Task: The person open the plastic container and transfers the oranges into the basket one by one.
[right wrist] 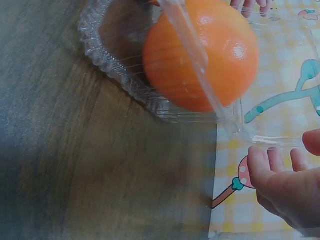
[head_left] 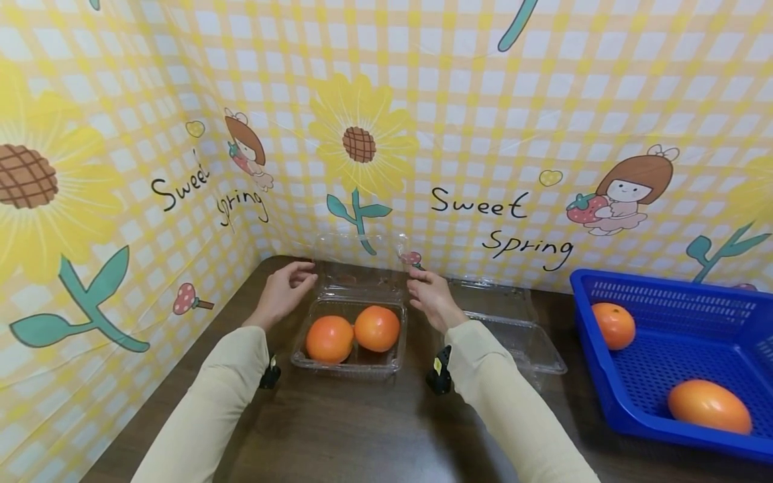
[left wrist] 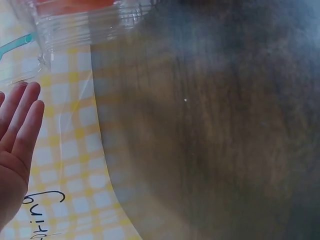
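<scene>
A clear plastic clamshell box (head_left: 349, 369) stands on the table with its transparent lid (head_left: 360, 265) raised at the back. Two oranges (head_left: 329, 339) (right wrist: 200, 55) sit side by side in its base. My left hand (head_left: 282, 290) is beside the lid's left edge; in the left wrist view its fingers (left wrist: 25, 122) are extended, with nothing between them. On the other side, my right hand (head_left: 433, 298) has its fingertips near the lid's right edge, thumb apart from the fingers in the right wrist view. Whether those fingertips touch the thin plastic is hard to tell.
A second clear clamshell box (head_left: 531, 342) stands open to the right, partly behind my right forearm. Farther right, a blue plastic basket (head_left: 652, 362) holds an orange (head_left: 614, 326) and a longer orange fruit (head_left: 709, 406). Patterned cloth (head_left: 459, 134) covers the walls behind and at left.
</scene>
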Available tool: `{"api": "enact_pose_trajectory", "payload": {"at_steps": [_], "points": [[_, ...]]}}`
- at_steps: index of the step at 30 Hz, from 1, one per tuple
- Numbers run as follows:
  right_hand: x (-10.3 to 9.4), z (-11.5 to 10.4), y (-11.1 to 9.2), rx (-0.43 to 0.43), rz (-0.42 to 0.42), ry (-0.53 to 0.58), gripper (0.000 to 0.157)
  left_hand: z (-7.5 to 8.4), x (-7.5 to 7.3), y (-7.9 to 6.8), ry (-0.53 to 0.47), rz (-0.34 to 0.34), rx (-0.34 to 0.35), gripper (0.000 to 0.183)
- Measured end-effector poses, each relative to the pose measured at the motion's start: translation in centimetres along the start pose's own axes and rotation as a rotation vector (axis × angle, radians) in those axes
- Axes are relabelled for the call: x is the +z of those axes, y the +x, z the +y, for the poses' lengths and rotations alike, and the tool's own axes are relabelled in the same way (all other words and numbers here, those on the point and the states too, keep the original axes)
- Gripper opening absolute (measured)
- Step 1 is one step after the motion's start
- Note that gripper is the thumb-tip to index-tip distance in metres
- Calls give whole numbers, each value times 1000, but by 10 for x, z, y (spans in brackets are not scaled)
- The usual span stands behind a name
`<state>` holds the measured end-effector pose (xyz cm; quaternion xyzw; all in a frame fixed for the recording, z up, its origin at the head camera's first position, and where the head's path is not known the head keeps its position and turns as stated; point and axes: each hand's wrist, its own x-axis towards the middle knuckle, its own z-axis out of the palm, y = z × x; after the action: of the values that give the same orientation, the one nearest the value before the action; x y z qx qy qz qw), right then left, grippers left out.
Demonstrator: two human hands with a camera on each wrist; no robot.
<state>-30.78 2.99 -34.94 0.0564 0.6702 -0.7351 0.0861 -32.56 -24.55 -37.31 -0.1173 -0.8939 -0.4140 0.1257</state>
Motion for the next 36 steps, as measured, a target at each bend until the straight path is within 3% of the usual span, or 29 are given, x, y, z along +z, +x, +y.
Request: {"api": "enact_pose_trajectory", "payload": {"at_steps": [24,36], "points": [[2,13,-3,19,-15,-11,44,-11,2,-14,29,-93,11,37],[6,14,-7,2,-37,-40,43,-11,1,-19,43,-113,59,36]]}}
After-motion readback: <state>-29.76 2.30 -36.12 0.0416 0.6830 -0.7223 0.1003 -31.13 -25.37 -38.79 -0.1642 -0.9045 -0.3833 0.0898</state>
